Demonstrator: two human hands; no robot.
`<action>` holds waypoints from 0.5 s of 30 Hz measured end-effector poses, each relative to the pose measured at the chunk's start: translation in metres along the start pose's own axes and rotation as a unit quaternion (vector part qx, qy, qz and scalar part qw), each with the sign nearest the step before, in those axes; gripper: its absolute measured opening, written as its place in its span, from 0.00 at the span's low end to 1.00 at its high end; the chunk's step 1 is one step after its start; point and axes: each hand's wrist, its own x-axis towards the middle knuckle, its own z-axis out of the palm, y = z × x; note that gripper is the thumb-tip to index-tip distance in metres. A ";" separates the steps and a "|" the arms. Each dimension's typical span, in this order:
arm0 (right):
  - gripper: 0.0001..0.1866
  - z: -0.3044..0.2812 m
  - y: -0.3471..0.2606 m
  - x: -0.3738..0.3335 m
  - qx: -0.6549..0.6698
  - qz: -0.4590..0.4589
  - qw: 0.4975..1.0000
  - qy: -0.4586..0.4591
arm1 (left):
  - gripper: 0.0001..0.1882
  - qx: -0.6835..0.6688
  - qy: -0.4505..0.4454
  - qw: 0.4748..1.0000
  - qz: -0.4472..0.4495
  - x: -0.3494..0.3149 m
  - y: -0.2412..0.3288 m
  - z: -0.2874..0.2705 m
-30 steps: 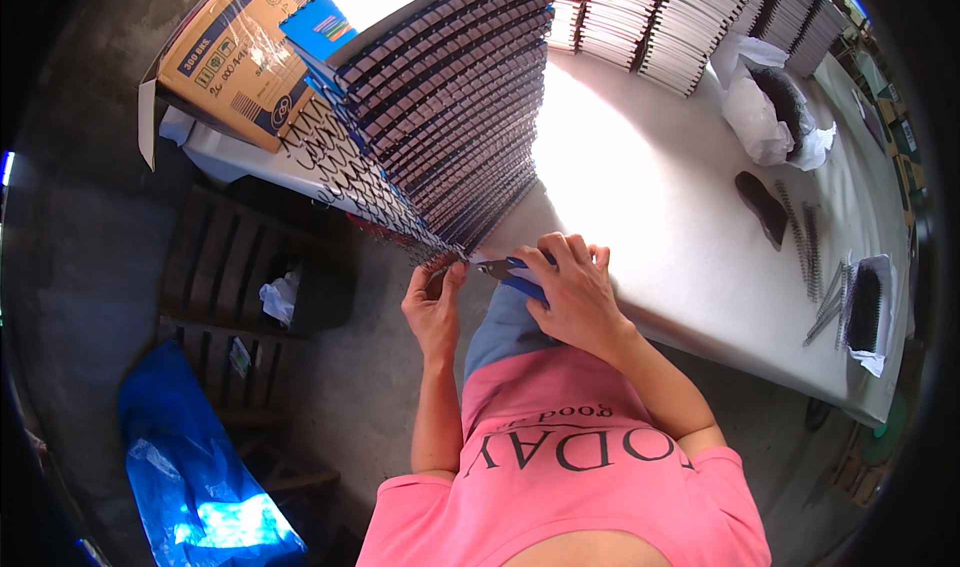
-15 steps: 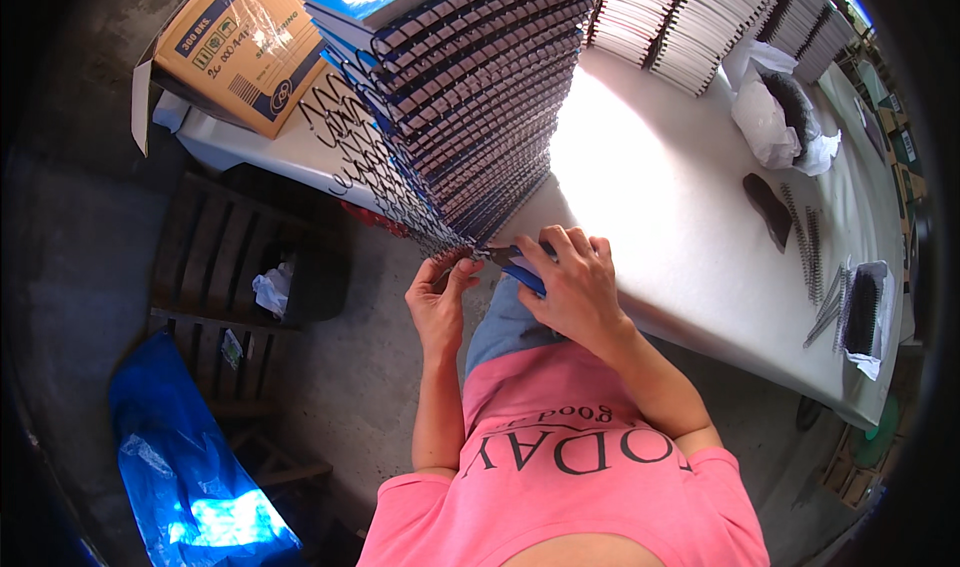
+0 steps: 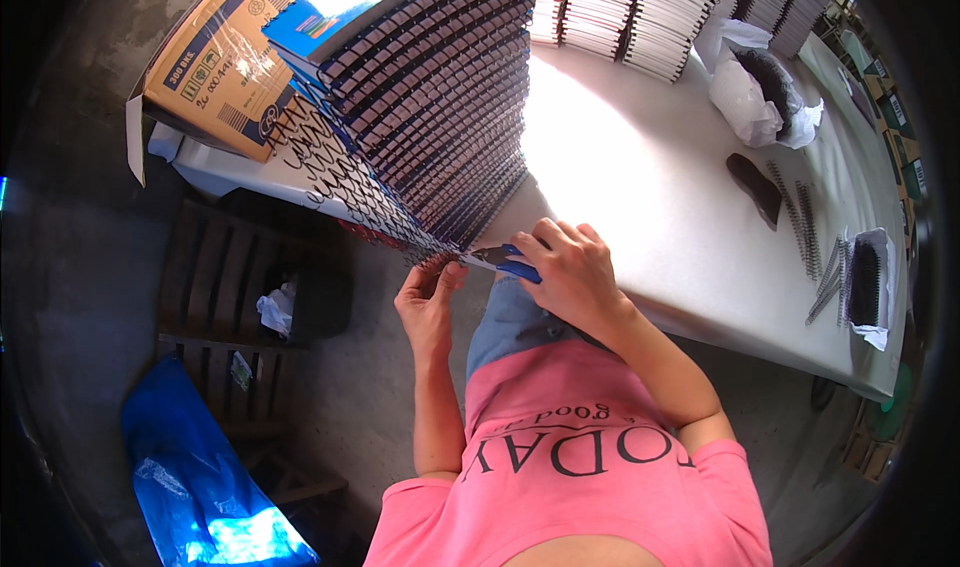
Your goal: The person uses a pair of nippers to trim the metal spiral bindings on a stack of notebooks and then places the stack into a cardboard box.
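Observation:
A tall stack of spiral notebooks point(image 3: 430, 97) with blue covers stands at the table's near edge, tilting up away from me. Black binding coils point(image 3: 330, 167) stick out past its left side in loose loops. At the lowest near corner, my left hand point(image 3: 428, 292) is closed, thumb and fingers pinching a coil end; the tip itself is mostly hidden. My right hand point(image 3: 570, 267) grips blue-handled pliers point(image 3: 515, 264), their jaws pointing left at that same corner, close to my left fingertips.
A cardboard box point(image 3: 215, 67) sits behind the stack at left. More bound books point(image 3: 670, 12) line the far side of the white table point(image 3: 640, 187). On the right lie a dark brown flat piece point(image 3: 753, 191), loose coils point(image 3: 795, 217) and paper-lined boxes of coils point(image 3: 868, 282). Wooden slatted chair point(image 3: 205, 267), blue plastic sheet point(image 3: 190, 457) at left.
The view has shifted, so the stack and table sit further left and higher. Both hands stay at the corner; the pliers' jaws remain beside my left fingertips.

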 end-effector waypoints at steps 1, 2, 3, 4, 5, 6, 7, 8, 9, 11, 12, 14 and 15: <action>0.23 -0.002 -0.001 0.001 -0.013 0.005 1.000 0.016 | 0.12 0.009 -0.003 1.000 -0.004 0.000 0.000 0.000; 0.24 -0.003 -0.002 0.002 -0.023 0.011 0.999 0.035 | 0.12 0.009 -0.002 1.000 -0.003 0.000 0.001 0.000; 0.25 -0.003 -0.003 0.004 -0.034 0.016 0.998 0.053 | 0.12 0.010 -0.001 1.000 -0.001 -0.001 0.002 0.001; 0.25 -0.001 -0.003 0.005 -0.024 0.024 0.999 0.043 | 0.12 0.010 0.000 1.000 0.001 -0.001 0.003 0.002; 0.26 0.003 -0.002 0.006 -0.015 0.032 0.999 0.032 | 0.12 0.006 -0.001 1.000 0.000 -0.001 0.004 0.002; 0.27 0.005 -0.002 0.007 -0.005 0.040 0.999 0.021 | 0.12 0.002 -0.002 1.000 -0.002 -0.001 0.004 0.002; 0.27 0.006 -0.002 0.008 -0.006 0.035 0.999 0.022 | 0.12 -0.003 -0.003 1.000 -0.003 -0.001 0.004 0.002; 0.27 0.007 -0.003 0.010 -0.008 0.030 0.999 0.022 | 0.12 -0.006 -0.003 1.000 -0.002 -0.001 0.004 0.002; 0.27 0.008 -0.003 0.011 -0.009 0.025 0.999 0.023 | 0.12 -0.009 -0.003 1.000 -0.002 0.000 0.003 0.002; 0.27 0.006 -0.002 0.010 -0.007 0.038 0.999 0.008 | 0.13 -0.019 -0.001 1.000 0.002 0.000 0.001 0.001; 0.27 0.005 -0.002 0.010 -0.006 0.044 0.999 0.000 | 0.14 -0.025 0.002 1.000 0.006 0.000 0.001 0.001; 0.26 0.001 -0.002 0.008 -0.004 0.044 0.999 -0.008 | 0.15 -0.034 0.005 0.999 0.012 0.000 0.000 0.002; 0.26 0.000 -0.002 0.007 -0.004 0.045 0.999 -0.013 | 0.16 -0.037 0.006 0.999 0.013 0.000 0.002 0.004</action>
